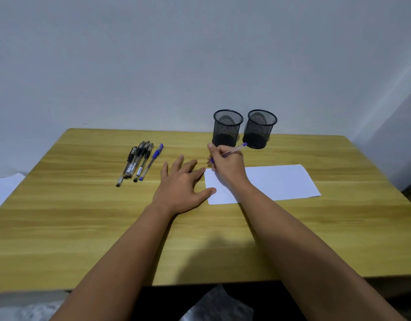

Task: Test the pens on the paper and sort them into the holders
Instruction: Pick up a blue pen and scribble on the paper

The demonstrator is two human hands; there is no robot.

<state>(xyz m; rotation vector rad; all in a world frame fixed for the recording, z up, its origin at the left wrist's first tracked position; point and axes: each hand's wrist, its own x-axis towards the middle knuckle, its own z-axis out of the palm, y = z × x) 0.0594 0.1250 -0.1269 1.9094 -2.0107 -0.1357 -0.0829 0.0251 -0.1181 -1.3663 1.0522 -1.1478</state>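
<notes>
Wooden table (84, 228) against a plain pale wall (153, 54); far left, a cluster of black pens (135, 162) with one blue pen (151, 162) beside them, bare wood all round. Centre: left hand (182, 185) flat, fingers spread, empty, thumb on the left edge of the white paper (281, 181); right hand (226, 164) closed round a purple pen (234, 150), tip at the sheet's far left corner. Behind, two black mesh holders (227, 128) (260, 129) standing just beside each other near the far edge

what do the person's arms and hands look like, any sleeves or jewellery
Both forearms are bare up to the frame's edge: no sleeves, gloves, watch or bracelets. The left hand and right hand show no rings.
</notes>
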